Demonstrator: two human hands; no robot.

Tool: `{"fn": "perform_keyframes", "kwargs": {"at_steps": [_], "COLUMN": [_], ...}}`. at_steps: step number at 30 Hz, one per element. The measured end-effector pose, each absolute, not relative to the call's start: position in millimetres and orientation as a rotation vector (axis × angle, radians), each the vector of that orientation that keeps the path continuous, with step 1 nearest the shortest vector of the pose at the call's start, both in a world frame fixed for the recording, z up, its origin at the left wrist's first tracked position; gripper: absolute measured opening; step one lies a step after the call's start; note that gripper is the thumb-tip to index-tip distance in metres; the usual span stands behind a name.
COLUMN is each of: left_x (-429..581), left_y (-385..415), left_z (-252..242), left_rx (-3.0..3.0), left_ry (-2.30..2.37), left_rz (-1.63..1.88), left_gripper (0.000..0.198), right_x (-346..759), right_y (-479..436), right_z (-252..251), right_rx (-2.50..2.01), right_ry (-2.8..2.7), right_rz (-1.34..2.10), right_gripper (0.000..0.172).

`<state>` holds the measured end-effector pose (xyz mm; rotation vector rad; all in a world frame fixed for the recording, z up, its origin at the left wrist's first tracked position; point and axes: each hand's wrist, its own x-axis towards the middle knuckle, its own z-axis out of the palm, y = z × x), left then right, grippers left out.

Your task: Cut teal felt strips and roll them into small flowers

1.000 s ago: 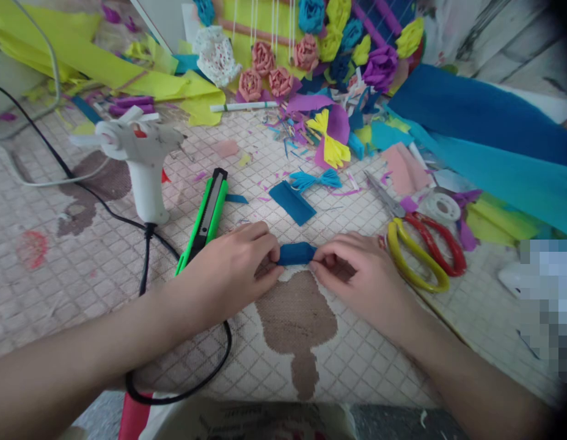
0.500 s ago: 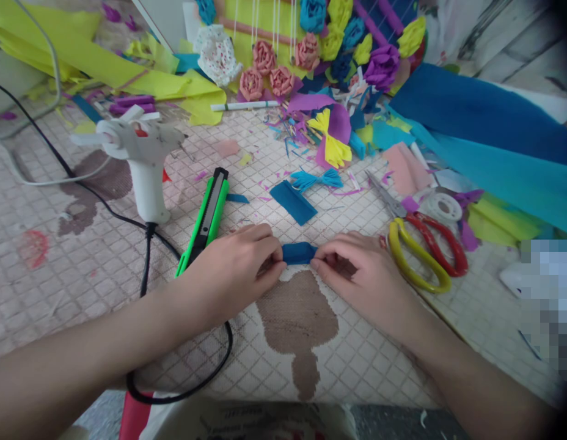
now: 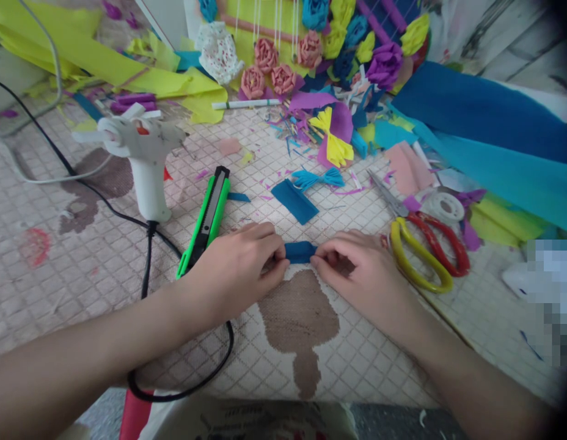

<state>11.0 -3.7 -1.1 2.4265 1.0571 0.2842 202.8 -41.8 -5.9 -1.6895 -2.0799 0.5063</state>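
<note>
A small strip of dark blue crepe paper is held flat just above or on the table, one end in each hand. My left hand pinches its left end between thumb and fingers. On its right end, my right hand has a like pinch. Just beyond the hands lie a blue paper rectangle and a light blue fringed bow. A green box cutter rests beside my left wrist. Scissors with a yellow and a red handle lie close to my right hand.
A white glue gun stands at the left, its black cord looping under my left forearm. Paper roses, scraps and a yellow bow fill the back. Large blue paper sheets and a tape roll lie at the right.
My left fingertips sit very slightly farther right along the strip, so a little less of it shows. Otherwise both hands keep their pinch, and the view has barely shifted.
</note>
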Motion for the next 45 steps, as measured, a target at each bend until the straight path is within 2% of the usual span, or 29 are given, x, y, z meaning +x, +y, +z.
{"fn": "perform_keyframes", "kwargs": {"at_steps": [17,28,35,45], "left_x": [16,17,16,17], "left_y": [-3,-4,-5,-4], "left_z": [0,0,0,-1], "left_rx": [2.391,2.409,2.369,2.379], "left_ry": [1.179,1.204,1.249,1.227], "left_rz": [0.256,0.278,0.325,0.331], "left_gripper": [0.015,0.009,0.007,0.008], "right_x": [199,198,193,191], "right_y": [-41,-44,-62,-67], "right_z": [-9,-8,-3,-8], "right_rx": [-1.681,-1.728,-1.521,-1.488], "right_ry": [-2.057,-1.978,-2.167,-2.351], "right_rz": [0.424,0.491,0.064,0.091], "right_gripper": [0.014,0.013,0.009,0.023]}}
